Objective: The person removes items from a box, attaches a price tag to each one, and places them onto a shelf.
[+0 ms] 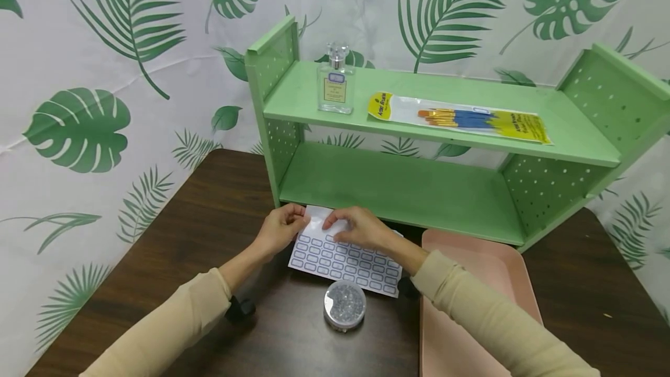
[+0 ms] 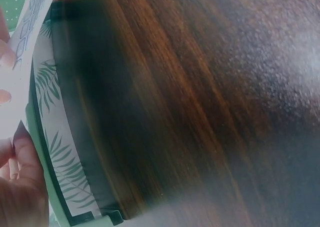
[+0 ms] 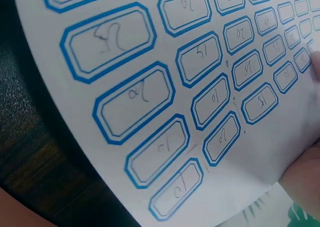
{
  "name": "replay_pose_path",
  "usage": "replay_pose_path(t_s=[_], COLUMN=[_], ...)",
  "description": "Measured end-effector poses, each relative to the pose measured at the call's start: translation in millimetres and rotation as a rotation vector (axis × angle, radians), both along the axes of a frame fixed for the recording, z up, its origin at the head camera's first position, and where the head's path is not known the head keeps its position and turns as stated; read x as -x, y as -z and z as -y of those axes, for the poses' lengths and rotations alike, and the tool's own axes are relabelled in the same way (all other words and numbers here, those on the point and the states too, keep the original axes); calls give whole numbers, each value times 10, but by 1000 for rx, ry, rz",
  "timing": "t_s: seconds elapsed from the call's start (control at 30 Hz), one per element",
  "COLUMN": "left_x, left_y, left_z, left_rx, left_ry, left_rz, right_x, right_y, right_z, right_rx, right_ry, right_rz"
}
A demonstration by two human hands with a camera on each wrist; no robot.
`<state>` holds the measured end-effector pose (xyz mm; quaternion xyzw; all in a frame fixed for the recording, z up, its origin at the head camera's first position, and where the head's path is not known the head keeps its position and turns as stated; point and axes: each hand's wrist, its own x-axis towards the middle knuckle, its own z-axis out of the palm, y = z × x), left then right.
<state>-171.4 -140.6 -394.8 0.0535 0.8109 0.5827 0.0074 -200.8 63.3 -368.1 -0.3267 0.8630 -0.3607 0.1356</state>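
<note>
A white sheet of blue-bordered labels (image 1: pixel 335 260) with handwritten numbers is tilted up off the table in front of the shelf. My left hand (image 1: pixel 285 224) pinches its upper left corner, where a patch without labels shows. Over that patch is my right hand (image 1: pixel 361 227), thumb and forefinger bent and apart at the label rows' edge. The left wrist view shows a gap between those two fingertips. Close up in the right wrist view, the labels (image 3: pixel 215 102) run in rows. A round clear-lidded jar of silver glitter (image 1: pixel 345 305) stands just below the sheet.
Behind the sheet stands a green two-tier shelf (image 1: pixel 398 182). On its upper tier are a glass perfume bottle (image 1: pixel 335 83) and a packet of paintbrushes (image 1: pixel 460 119), each with a small label. A pink tray (image 1: pixel 481 255) lies under my right forearm.
</note>
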Motion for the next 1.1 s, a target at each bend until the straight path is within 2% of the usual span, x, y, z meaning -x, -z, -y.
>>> replay_pose_path(t_s=[0.23, 0.57, 0.93, 1.1], left_x=[8, 23, 20, 29], left_y=[-9, -19, -20, -20], left_z=[-21, -26, -15, -21], left_rx=[-43, -96, -140, -155], left_ry=[-2, 6, 30, 23], left_rz=[19, 65, 82, 86], right_x=[2, 6, -5, -10], right_y=[-25, 0, 2, -5], right_z=[-4, -8, -31, -29], right_rx=[-24, -28, -5, -2], right_ry=[7, -24, -45, -44], right_rz=[1, -75, -43, -58])
